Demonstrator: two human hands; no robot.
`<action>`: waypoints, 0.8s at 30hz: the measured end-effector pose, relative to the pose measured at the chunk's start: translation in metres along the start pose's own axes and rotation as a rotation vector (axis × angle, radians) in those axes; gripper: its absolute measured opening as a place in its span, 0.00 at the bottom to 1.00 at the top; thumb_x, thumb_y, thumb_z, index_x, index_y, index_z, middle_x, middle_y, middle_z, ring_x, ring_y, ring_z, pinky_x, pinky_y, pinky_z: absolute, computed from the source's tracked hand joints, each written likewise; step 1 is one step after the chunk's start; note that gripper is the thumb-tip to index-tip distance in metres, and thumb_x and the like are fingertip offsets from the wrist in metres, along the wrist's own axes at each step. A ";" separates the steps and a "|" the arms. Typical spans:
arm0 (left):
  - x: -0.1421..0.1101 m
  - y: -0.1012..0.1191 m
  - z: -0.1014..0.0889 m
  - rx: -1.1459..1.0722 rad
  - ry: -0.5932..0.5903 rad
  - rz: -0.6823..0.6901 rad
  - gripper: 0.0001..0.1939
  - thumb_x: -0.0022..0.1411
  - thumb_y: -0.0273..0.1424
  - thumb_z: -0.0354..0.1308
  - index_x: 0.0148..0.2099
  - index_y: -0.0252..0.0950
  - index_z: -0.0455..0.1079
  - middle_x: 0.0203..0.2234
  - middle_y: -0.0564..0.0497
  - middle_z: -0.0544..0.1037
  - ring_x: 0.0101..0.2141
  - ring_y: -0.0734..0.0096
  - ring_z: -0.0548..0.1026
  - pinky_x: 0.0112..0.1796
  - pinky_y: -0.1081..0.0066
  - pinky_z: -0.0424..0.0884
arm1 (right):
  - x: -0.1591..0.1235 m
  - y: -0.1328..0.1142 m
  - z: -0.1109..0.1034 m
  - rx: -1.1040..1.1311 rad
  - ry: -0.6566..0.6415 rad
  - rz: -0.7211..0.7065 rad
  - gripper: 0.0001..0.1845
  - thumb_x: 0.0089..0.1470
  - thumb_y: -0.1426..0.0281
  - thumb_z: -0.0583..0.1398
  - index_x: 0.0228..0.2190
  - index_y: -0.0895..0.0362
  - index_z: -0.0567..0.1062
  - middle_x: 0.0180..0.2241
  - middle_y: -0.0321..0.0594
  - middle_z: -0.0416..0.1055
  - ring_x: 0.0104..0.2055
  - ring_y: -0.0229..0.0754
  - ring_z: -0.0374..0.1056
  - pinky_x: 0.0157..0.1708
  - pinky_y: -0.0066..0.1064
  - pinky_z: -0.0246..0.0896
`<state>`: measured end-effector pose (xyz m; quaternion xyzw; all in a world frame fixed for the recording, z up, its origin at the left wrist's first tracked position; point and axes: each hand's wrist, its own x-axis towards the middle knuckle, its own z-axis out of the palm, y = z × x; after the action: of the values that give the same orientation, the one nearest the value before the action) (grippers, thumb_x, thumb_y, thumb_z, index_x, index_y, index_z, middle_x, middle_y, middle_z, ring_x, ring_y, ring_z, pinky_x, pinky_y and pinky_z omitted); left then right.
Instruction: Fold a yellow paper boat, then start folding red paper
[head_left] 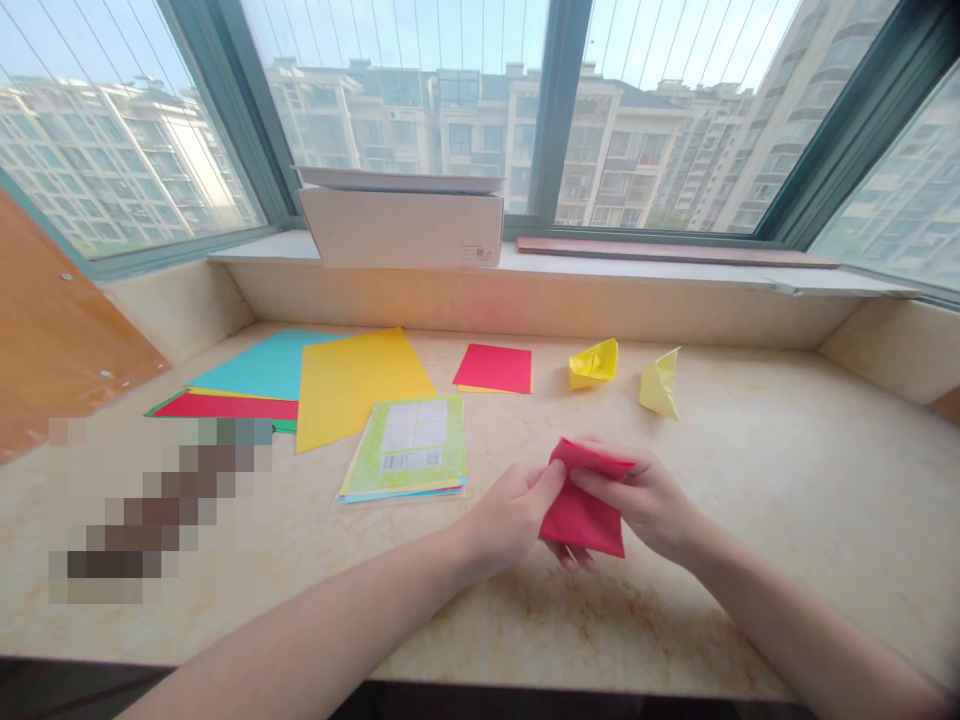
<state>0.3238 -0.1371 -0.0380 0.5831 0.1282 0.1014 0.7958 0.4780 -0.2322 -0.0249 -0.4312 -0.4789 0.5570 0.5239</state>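
Head view: hands [574,505] grasp folded red paper [589,515], some fingers hidden behind it.

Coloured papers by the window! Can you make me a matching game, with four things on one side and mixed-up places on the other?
1. Pale box
2. Folded red paper
3. Green packet
4. Bright yellow folded shape

A. Partly over the large yellow sheet
B. Between the flat red square and the paler yellow shape
C. On the white sill
D. In the left hand and right hand

Pairs: 1-C, 2-D, 3-A, 4-B
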 end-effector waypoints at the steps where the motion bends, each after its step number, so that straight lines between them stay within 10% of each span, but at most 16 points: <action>1: 0.000 0.000 0.000 -0.001 0.011 0.002 0.35 0.68 0.58 0.49 0.39 0.27 0.74 0.23 0.41 0.79 0.22 0.65 0.79 0.22 0.72 0.73 | 0.000 0.001 -0.001 -0.023 0.007 -0.031 0.13 0.65 0.57 0.60 0.47 0.48 0.77 0.30 0.35 0.78 0.25 0.42 0.76 0.22 0.33 0.73; 10: -0.005 0.009 0.001 -0.085 -0.013 0.034 0.32 0.68 0.53 0.47 0.44 0.27 0.75 0.24 0.41 0.79 0.22 0.63 0.79 0.25 0.70 0.75 | 0.000 0.005 -0.010 -0.334 0.119 -0.280 0.12 0.66 0.60 0.61 0.45 0.42 0.84 0.44 0.40 0.73 0.45 0.41 0.71 0.45 0.36 0.71; 24: 0.000 0.009 -0.003 0.075 0.124 0.112 0.25 0.70 0.49 0.55 0.52 0.31 0.66 0.28 0.45 0.81 0.22 0.67 0.80 0.23 0.74 0.75 | -0.011 -0.017 -0.021 -0.286 -0.048 -0.193 0.24 0.67 0.59 0.58 0.63 0.40 0.69 0.58 0.41 0.68 0.54 0.47 0.70 0.54 0.43 0.67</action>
<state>0.3225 -0.1314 -0.0306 0.6114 0.1483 0.1769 0.7569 0.5025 -0.2419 -0.0119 -0.4398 -0.6049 0.4404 0.4967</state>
